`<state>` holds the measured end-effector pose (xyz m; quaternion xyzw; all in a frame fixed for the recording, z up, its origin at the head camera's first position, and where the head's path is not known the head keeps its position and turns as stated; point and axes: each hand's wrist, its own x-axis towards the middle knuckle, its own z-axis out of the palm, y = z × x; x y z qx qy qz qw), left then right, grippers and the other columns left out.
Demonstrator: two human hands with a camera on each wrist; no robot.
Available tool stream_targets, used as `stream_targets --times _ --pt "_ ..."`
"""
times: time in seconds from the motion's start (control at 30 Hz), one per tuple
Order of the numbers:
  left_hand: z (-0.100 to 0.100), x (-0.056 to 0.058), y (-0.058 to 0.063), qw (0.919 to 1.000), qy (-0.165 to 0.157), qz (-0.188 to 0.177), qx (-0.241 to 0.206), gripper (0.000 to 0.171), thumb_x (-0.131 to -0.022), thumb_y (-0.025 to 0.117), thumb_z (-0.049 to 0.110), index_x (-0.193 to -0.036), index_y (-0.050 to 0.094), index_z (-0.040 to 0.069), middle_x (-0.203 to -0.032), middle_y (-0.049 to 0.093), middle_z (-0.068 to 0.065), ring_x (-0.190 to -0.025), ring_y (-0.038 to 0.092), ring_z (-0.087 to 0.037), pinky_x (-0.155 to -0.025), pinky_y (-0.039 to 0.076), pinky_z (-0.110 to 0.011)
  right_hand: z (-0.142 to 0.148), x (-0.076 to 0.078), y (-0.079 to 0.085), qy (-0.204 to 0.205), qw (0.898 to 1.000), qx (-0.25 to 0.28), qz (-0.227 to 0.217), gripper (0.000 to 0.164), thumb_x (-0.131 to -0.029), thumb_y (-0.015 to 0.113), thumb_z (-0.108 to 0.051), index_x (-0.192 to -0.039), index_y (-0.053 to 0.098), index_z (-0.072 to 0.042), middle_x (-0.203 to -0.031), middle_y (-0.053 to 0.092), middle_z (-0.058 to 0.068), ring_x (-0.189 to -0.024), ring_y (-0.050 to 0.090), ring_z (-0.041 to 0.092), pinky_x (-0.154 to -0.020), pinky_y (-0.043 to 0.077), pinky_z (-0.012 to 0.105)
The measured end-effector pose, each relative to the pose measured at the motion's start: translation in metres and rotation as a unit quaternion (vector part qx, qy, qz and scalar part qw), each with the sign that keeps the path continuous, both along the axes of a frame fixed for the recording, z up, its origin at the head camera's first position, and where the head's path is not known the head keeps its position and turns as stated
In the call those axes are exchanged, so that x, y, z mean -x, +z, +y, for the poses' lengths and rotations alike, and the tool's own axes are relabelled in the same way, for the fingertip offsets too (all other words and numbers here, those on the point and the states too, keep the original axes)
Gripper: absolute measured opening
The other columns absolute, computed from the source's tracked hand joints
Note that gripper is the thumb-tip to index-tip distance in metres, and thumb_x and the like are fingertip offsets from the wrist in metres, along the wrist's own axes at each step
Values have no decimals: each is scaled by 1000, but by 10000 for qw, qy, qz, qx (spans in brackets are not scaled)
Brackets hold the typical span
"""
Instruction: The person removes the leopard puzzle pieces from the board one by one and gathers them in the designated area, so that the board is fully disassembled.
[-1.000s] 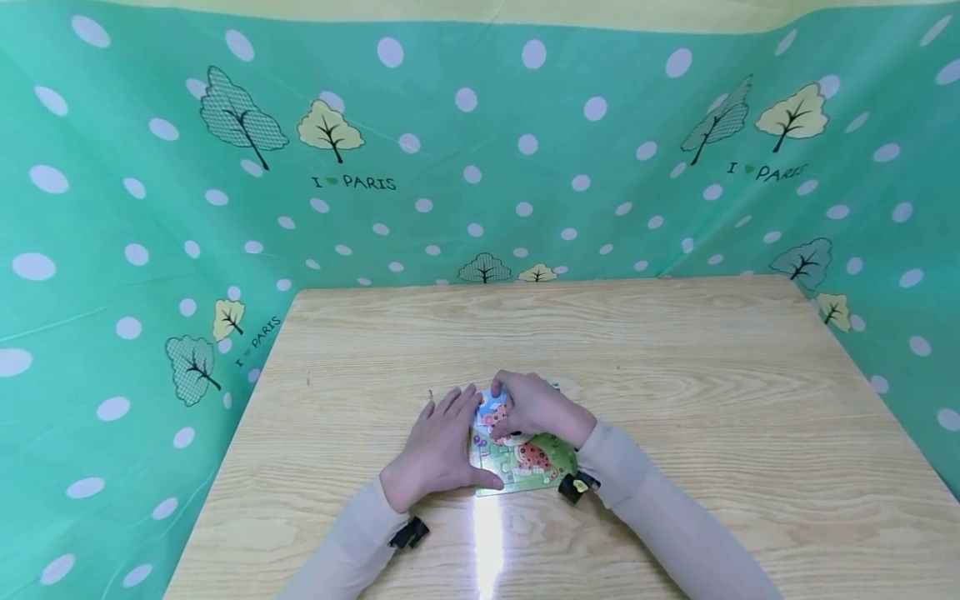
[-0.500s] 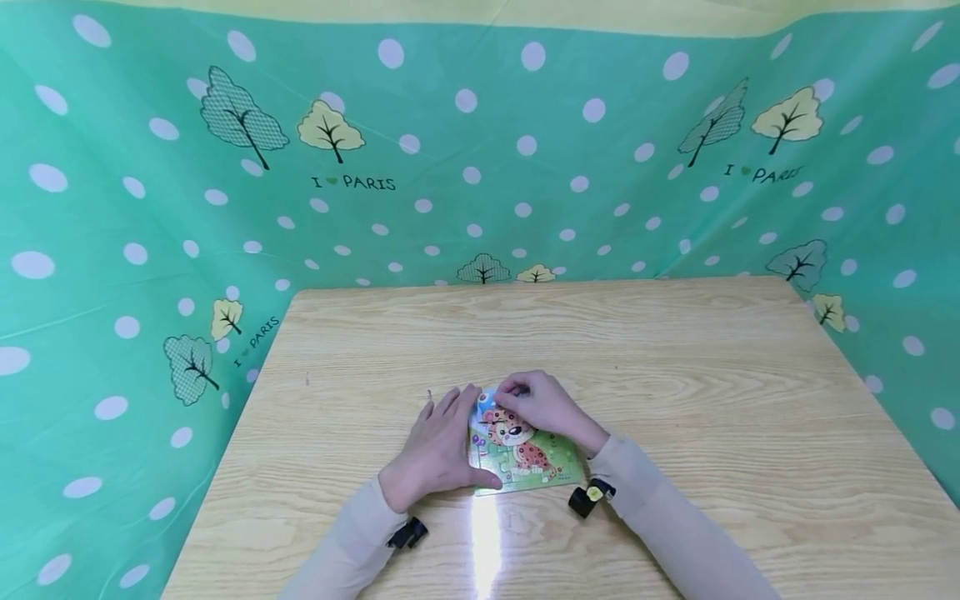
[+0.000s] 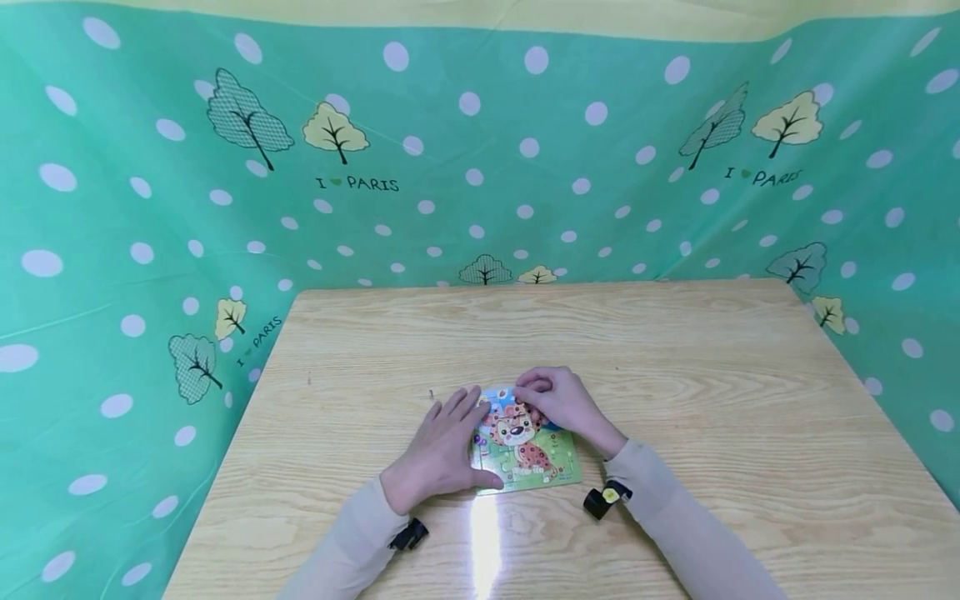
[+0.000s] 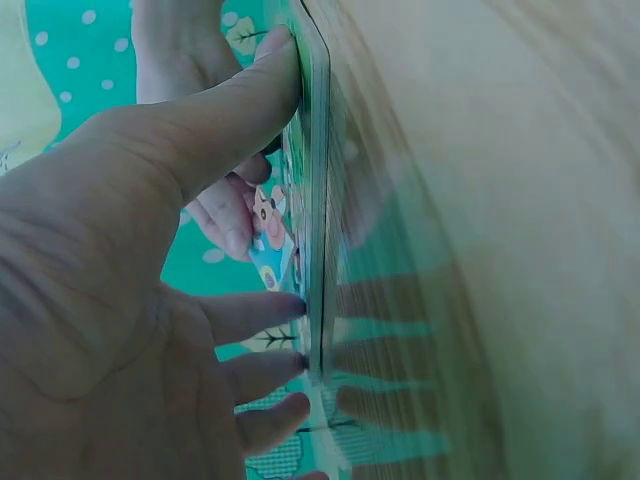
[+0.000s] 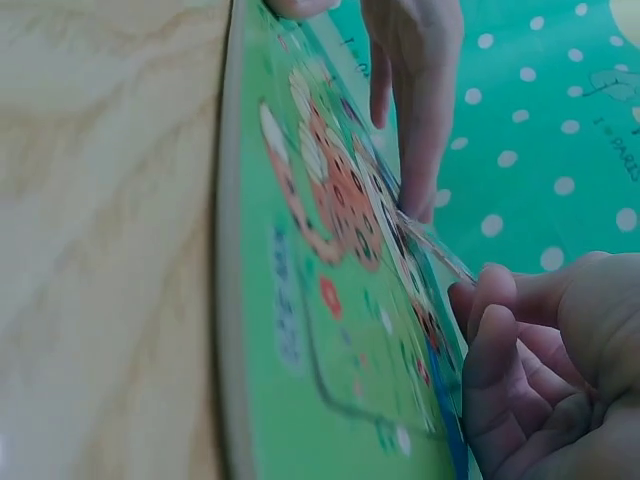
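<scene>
A jigsaw puzzle (image 3: 531, 462) with a spotted leopard cub on green lies flat on the table. My left hand (image 3: 438, 454) rests along its left side, fingers fairly straight, the thumb on the near edge and fingertips at the far left. In the left wrist view, the left thumb (image 4: 235, 110) and fingertips touch the puzzle's edge. At the puzzle's far right part, my right hand (image 3: 566, 410) pinches a puzzle piece (image 4: 270, 220) between thumb and fingers. That piece is tilted up from the board, as the right wrist view shows; the fingers hide part of it.
The wooden table (image 3: 675, 358) extends around the puzzle on all sides. A green dotted cloth (image 3: 450, 133) with printed trees hangs behind it and at both sides. Each wrist bears a small black camera (image 3: 600, 502).
My right hand has shifted rightward along the puzzle's far edge with its fingers pinched, uncovering the cub's face. The left hand has stayed at the left side.
</scene>
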<state>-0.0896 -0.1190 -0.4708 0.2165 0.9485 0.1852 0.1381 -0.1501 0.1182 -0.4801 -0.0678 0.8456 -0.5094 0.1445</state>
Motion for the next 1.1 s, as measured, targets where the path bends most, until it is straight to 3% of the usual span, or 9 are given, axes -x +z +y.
stream_targets --times 0.3,0.8,1.1 --pt "1 0 1 9995 -298 -79 -58 111 -78 88 60 -165 40 9 -177 24 -13 -165 22 -37 -131 22 -66 18 3 -1 -135 9998 7 127 20 -106 68 -23 -118 75 -9 -81 70 3 -61 60 15 -53 49 23" --pt "3 0 2 9996 -274 -90 -81 111 -77 90 60 -164 41 10 -177 27 -11 -164 24 -36 -131 25 -64 59 12 1 -398 9989 17 258 27 -107 64 -19 -124 70 1 -102 77 17 -69 65 17 -59 54 24" --pt "5 2 6 9995 -282 -78 115 112 -77 90 60 -164 40 11 -176 28 -12 -162 27 -38 -129 28 -65 95 19 5 -880 9957 -232 188 31 -108 64 -24 -129 69 -1 -99 74 10 -67 63 14 -57 52 23"
